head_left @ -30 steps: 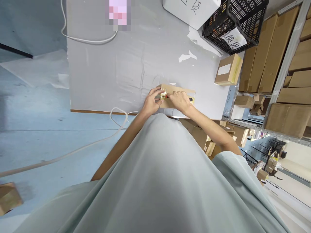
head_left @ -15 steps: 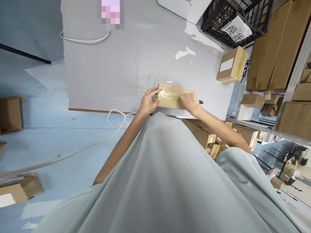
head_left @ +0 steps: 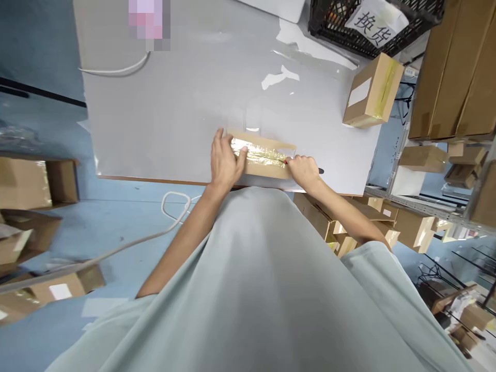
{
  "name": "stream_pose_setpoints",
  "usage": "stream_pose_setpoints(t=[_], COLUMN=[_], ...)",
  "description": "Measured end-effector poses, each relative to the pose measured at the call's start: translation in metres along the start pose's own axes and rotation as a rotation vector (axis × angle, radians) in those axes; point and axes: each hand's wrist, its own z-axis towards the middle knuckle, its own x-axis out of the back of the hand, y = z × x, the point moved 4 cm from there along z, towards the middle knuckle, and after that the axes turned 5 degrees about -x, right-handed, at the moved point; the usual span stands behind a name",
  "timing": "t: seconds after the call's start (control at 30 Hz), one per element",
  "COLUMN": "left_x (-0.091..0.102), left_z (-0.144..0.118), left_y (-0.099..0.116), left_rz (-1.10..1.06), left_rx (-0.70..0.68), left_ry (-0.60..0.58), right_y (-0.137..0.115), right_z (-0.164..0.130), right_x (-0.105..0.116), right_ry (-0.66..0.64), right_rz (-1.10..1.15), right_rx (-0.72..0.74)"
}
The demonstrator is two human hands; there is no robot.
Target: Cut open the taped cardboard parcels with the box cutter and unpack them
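Observation:
A flat cardboard box (head_left: 267, 166) with shiny clear tape along its top seam lies near the front edge of the white table (head_left: 186, 113). My left hand (head_left: 223, 164) presses on the box's left end, fingers spread over the corner. My right hand (head_left: 307, 173) is at the box's right end, closed on a small cutter (head_left: 320, 170) whose red tip touches the end of the tape seam and whose black end sticks out to the right.
A taped box with a white label (head_left: 370, 93) stands at the table's right edge. A black crate (head_left: 329, 18) with a paper label sits at the back right. A white cable (head_left: 116, 70) lies at the back left. Shelves with cartons (head_left: 445, 67) are on the right, boxes (head_left: 34, 181) on the floor to the left.
My right hand has drawn the cutter along the tape seam from the box's left part to its right end. My left hand has shifted to press flat on the left end.

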Motion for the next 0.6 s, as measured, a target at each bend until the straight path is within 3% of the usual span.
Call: stream_pose_setpoints(t=[0.17, 0.37, 0.6], left_x=[-0.021, -0.021, -0.018], left_z=[0.01, 0.006, 0.01], left_y=[0.004, -0.002, -0.001], left_rz=[0.052, 0.083, 0.126], left_rx=[0.024, 0.041, 0.047], left_ry=[0.002, 0.0, -0.019], right_y=[0.017, 0.044, 0.078], right_z=[-0.01, -0.014, -0.002], right_x=[-0.011, -0.032, -0.066], right_ry=[-0.008, -0.017, 0.073], right_rz=[0.058, 0.07, 0.236], right_rx=[-0.004, 0.003, 0.174])
